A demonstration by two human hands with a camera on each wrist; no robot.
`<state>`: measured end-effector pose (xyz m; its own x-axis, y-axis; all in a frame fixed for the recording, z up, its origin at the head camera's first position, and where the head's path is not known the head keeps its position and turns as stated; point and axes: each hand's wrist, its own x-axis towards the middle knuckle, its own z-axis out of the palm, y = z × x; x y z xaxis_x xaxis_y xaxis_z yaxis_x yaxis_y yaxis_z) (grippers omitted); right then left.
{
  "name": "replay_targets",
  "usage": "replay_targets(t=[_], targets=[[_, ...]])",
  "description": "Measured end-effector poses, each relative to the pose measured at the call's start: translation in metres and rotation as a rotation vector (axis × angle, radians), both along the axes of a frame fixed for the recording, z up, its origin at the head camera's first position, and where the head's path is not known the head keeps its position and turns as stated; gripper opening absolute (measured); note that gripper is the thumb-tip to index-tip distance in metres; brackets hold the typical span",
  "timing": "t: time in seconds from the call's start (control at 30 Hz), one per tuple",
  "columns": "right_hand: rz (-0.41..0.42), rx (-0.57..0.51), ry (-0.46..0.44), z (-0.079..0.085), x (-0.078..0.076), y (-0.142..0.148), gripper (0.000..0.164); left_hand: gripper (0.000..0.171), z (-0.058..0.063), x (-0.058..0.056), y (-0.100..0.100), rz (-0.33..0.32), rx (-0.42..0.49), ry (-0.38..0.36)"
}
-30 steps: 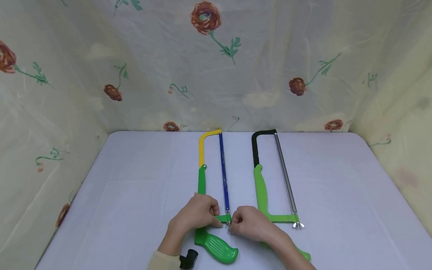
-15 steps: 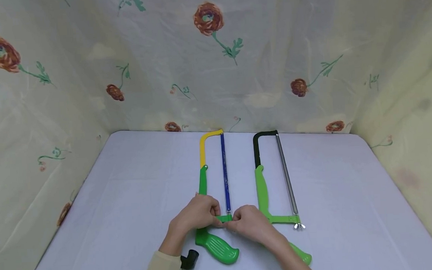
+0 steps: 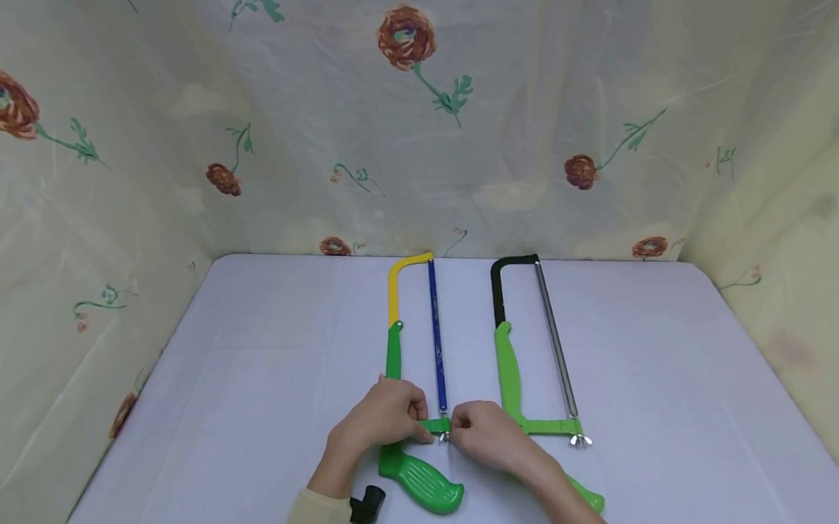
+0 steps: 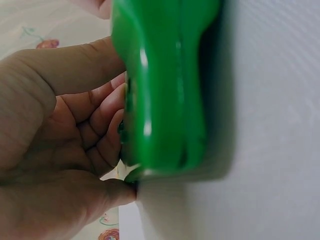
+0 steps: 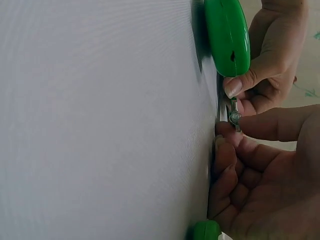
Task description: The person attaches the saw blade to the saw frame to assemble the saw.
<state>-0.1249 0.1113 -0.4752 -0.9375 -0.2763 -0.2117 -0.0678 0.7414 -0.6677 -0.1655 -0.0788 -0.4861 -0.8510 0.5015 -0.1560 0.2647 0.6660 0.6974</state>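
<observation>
A hacksaw with a green-and-yellow frame (image 3: 392, 350) and a blue blade (image 3: 437, 337) lies on the table. My left hand (image 3: 387, 412) grips the lower part of this frame, thumb near the short crossbar (image 3: 435, 427). At the bar's end sits a small metal wing nut (image 3: 443, 437). The right wrist view has that wing nut (image 5: 234, 116) at the thumb and forefinger of my right hand (image 5: 270, 175), which pinch its lower wing. Seen from the head, the right hand (image 3: 491, 434) is just right of the nut. The green handle (image 4: 160, 100) fills the left wrist view's middle.
A second hacksaw, with a light green and black frame (image 3: 508, 369) and grey blade (image 3: 557, 338), lies to the right, its handle partly behind my right forearm. A black device (image 3: 368, 505) sits at my left wrist. Flowered cloth (image 3: 510, 96) surrounds the white table (image 3: 650, 376).
The right fingers moved left over the wing nut, then back slightly right, leaving it visible again. My left hand and both hacksaws have stayed in place.
</observation>
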Motion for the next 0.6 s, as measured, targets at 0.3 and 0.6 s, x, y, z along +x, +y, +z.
replay_targets(t=[0.3, 0.6], targets=[[0.004, -0.016, 0.036, -0.003, 0.0011, -0.0008, 0.011, 0.023, -0.0006, -0.0009, 0.0007, -0.001, -0.02, 0.02], [0.044, -0.005, 0.019, -0.0017, 0.0005, 0.0011, 0.016, 0.023, -0.0003, -0.0003, 0.0013, 0.005, -0.017, 0.009]])
